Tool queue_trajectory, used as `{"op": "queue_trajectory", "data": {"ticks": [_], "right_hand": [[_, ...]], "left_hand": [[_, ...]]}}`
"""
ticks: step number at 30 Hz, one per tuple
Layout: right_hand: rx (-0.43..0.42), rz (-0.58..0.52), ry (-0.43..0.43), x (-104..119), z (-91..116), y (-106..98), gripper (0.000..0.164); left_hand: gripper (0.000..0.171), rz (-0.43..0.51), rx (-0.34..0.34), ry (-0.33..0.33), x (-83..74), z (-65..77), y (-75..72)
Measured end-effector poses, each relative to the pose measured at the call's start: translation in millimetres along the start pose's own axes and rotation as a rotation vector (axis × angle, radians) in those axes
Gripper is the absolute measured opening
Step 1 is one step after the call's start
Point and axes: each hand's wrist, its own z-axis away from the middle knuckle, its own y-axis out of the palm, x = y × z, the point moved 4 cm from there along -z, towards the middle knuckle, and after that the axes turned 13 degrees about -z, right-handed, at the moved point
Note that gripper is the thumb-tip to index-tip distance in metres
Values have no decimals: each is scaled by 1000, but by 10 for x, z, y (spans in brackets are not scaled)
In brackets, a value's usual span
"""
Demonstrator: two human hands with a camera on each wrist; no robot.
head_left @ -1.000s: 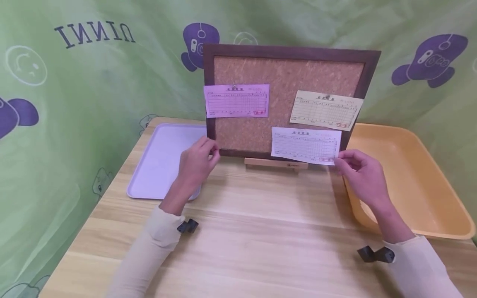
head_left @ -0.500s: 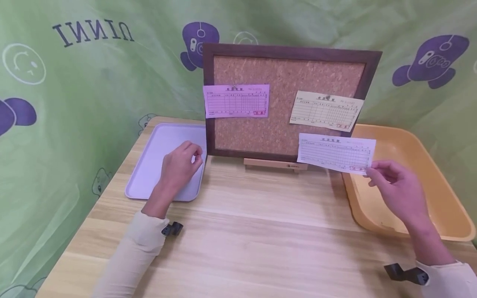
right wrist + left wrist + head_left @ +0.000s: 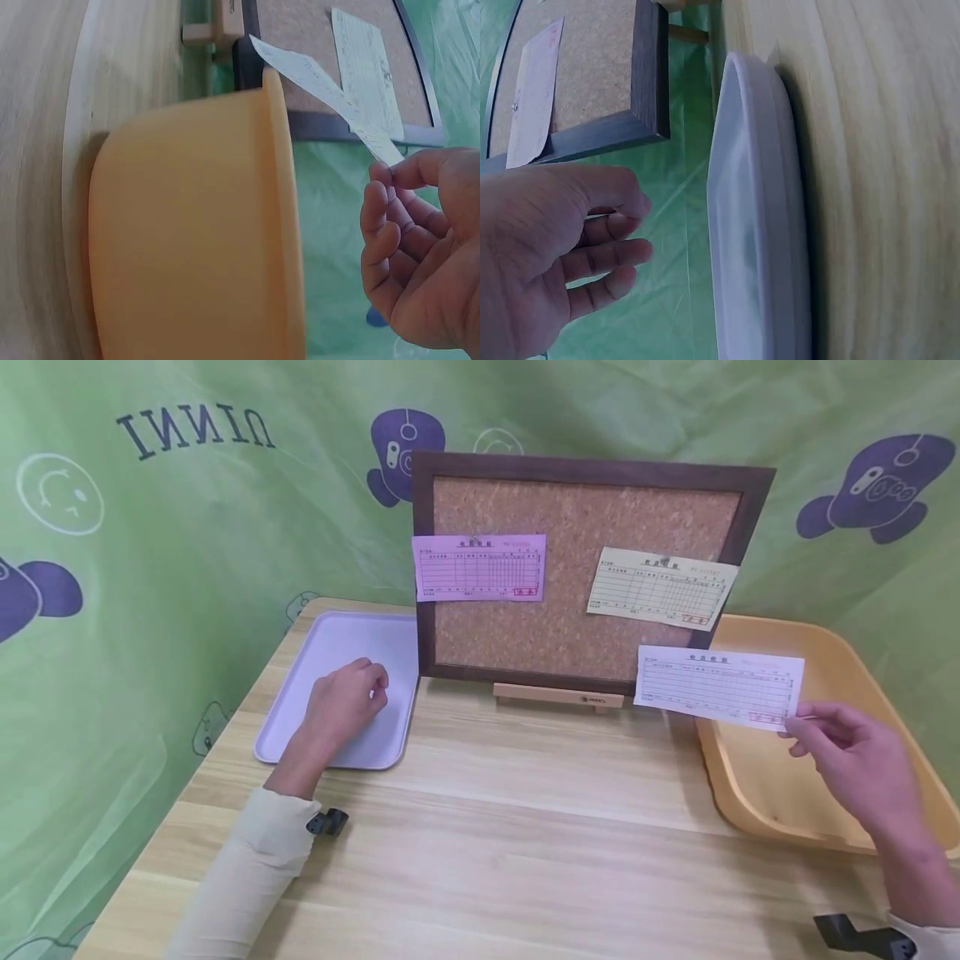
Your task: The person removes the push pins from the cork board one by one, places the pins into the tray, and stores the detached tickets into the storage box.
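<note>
In the head view, a white receipt slip (image 3: 720, 687) is pinched at its lower right corner by my right hand (image 3: 858, 764). Held out flat, it overlaps the board's lower right corner and the orange tub's near side. The right wrist view shows thumb and index finger on the end of the slip (image 3: 322, 86). Over the lilac tray (image 3: 300, 693) hovers my left hand (image 3: 341, 706), its fingers loosely curled with nothing visible in them. On the framed cork board (image 3: 570, 585), a pink receipt (image 3: 480, 568) hangs at left and a yellow receipt (image 3: 660, 589) at right, each pinned at its top.
The board leans on a small wooden stand (image 3: 558, 695) at the back of the wooden table (image 3: 510, 860). A deep orange tub (image 3: 780, 797) stands at the right. Behind everything hangs a green printed cloth (image 3: 187, 527).
My right hand has drawn the white receipt slip away from the board, to the right and toward me over the tub. My left hand has moved left from the board's lower corner to over the tray.
</note>
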Motion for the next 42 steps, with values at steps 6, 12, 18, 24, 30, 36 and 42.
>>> {"op": "queue_trajectory", "data": {"ticks": [6,12,18,24,30,36,42], "right_hand": [[1,38,12,-79,-32,-107,22],[3,21,42,-144,-48,-226,20],[15,-7,74,-221,-35,-327,27],[1,21,67,-271,-14,-384,32],[-10,75,63,-325,81,-410,35],[9,179,102,-365,89,-425,25],[62,331,96,-407,95,-423,25]], "left_hand": [[6,-35,74,12,55,36,73],[6,-48,120,14,91,56,96],[9,-47,148,35,108,58,106],[7,-49,163,41,127,43,96],[5,-58,187,50,120,58,166],[10,-66,186,50,120,68,196],[14,-72,184,76,148,63,196]]}}
